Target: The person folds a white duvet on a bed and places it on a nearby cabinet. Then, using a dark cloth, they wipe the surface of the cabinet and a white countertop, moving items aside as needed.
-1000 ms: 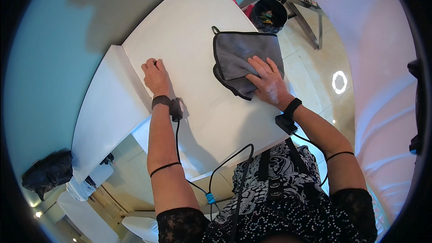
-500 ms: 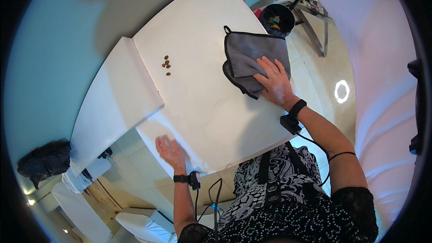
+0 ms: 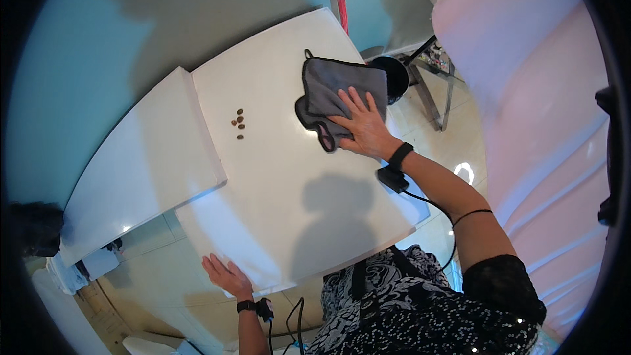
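My right hand [image 3: 365, 128] lies flat on a folded grey cloth [image 3: 335, 79] with black edging, its fingers spread and pressing the cloth against the white tabletop [image 3: 263, 184]. A small black loop sticks out at the cloth's far left corner, and its near left edge is bunched up. At the near left edge of the table is my left hand [image 3: 228, 277], open and holding nothing, with its fingers stretched forward; whether it touches the surface I cannot tell. Several small brown oval pieces, like nuts or beans [image 3: 240, 119], lie on the tabletop left of the cloth.
A raised white ledge [image 3: 144, 164] borders the table on the left. Beyond its right edge stands a black bin [image 3: 396, 80], with a metal-legged stand [image 3: 430, 102] beside it. Pale pink drapery [image 3: 526, 125] hangs at the right. A cable [image 3: 434, 205] runs from my right wrist.
The whole view has shifted. Against the table, my right hand and the cloth have moved left and away from me, closer to the brown pieces. My left hand has come nearer the front left edge.
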`<state>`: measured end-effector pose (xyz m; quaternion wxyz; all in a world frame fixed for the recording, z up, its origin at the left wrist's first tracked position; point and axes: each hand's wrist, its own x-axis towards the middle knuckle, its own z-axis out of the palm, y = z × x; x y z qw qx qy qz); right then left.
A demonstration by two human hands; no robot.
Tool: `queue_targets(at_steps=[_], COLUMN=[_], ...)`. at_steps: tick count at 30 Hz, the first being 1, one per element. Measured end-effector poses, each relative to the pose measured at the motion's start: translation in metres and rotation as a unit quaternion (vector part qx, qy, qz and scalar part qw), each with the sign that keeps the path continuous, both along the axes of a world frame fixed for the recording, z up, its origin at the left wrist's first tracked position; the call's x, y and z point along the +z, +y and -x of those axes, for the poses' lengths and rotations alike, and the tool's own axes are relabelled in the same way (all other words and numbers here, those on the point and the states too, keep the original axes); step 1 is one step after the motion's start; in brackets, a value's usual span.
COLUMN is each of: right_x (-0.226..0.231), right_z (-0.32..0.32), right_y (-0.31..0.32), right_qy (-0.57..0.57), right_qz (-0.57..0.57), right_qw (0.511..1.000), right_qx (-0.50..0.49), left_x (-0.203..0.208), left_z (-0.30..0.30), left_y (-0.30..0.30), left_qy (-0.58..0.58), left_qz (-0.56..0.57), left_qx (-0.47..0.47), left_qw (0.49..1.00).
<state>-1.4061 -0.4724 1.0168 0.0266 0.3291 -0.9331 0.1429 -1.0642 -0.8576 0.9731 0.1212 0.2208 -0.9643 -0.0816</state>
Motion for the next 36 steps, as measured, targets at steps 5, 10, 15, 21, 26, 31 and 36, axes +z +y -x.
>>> queue_targets(at_steps=[5, 10, 15, 21, 26, 31, 36], right_x=[-0.011, -0.022, -0.031, -0.040, -0.046, -0.046, -0.042], right_z=[0.063, 0.129, 0.185, 0.215, 0.200, 0.151, 0.074], right_y=[-0.026, -0.046, -0.059, -0.062, -0.059, -0.035, -0.007], right_qy=[0.031, 0.054, 0.095, 0.144, 0.138, 0.133, 0.109], right_qz=[-0.019, -0.052, -0.056, -0.070, -0.058, -0.056, -0.042], right_qw=[0.999, 0.994, 0.988, 0.979, 0.979, 0.982, 0.987], right_qx=[-0.022, -0.077, -0.106, -0.126, -0.138, -0.118, -0.107], left_x=[0.012, 0.015, 0.020, 0.019, 0.019, 0.018, 0.014], left_z=[0.003, 0.002, 0.003, 0.005, 0.004, 0.007, 0.005], left_y=[0.008, 0.004, 0.008, 0.010, 0.008, 0.007, 0.005], left_qy=[-0.016, -0.013, -0.018, -0.024, -0.019, -0.005, 0.007], left_qz=[-0.049, -0.050, -0.060, -0.049, -0.043, -0.026, -0.007], left_qx=[0.036, 0.028, 0.037, 0.036, 0.028, 0.011, 0.003], left_qw=[0.998, 0.998, 0.997, 0.998, 0.999, 1.000, 1.000])
